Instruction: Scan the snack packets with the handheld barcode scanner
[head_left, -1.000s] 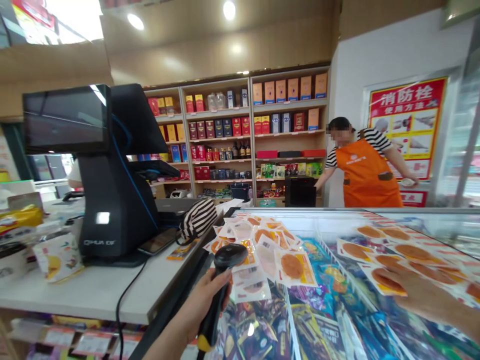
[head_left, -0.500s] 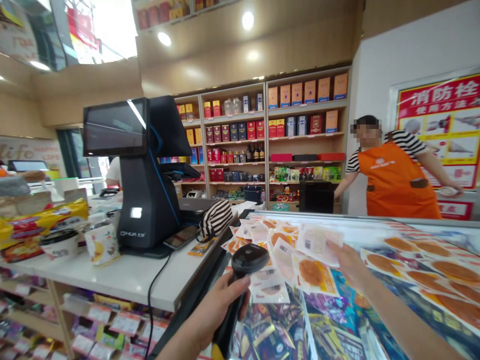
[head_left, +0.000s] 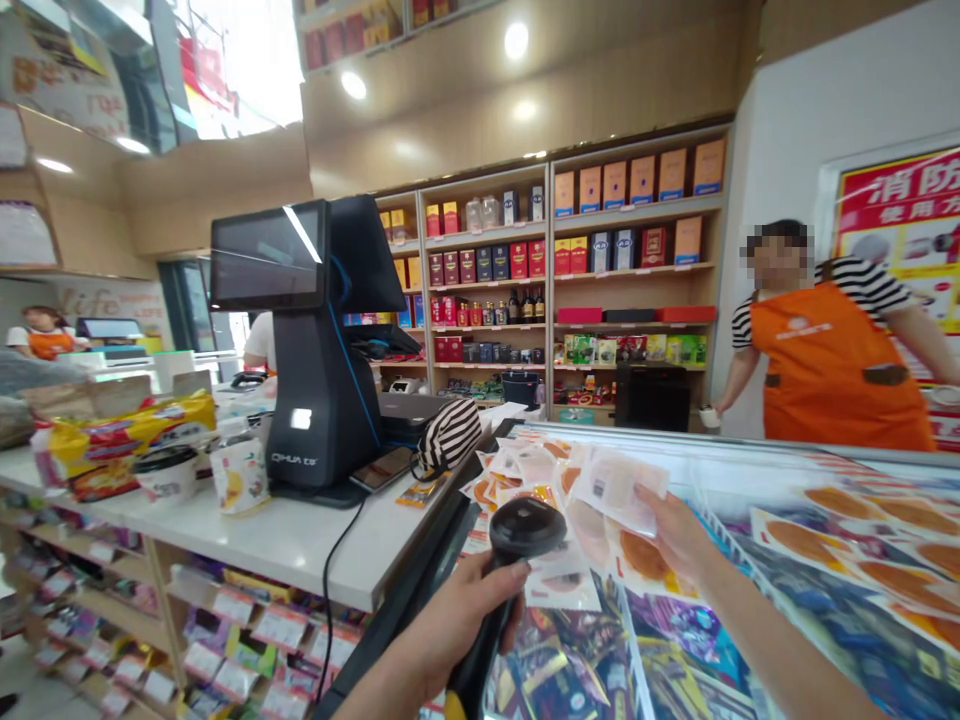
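Note:
My left hand (head_left: 480, 605) is closed around the handle of a black barcode scanner (head_left: 527, 527), whose head points away from me over the freezer. Between the fingers of my right hand (head_left: 679, 530) is the edge of a clear flat food packet (head_left: 619, 488) with a white label and a barcode. Beneath and beside it lies a spread of similar packets, some showing a round orange-brown patty (head_left: 643, 555). They rest on the glass top of a freezer (head_left: 631, 640), through which colourful wrapped goods show.
To the left, a white counter (head_left: 322, 545) carries a cash register (head_left: 319, 400), a phone (head_left: 382, 470), a striped pouch (head_left: 450, 435), cups and yellow packages. More patty packets (head_left: 847, 545) lie at right. A co-worker in an orange apron (head_left: 836, 365) stands behind the freezer. Shelves of boxes line the wall.
The view has turned left, so the surroundings sit further right. My right hand and its packet have come slightly closer to the scanner. Both hands keep their hold.

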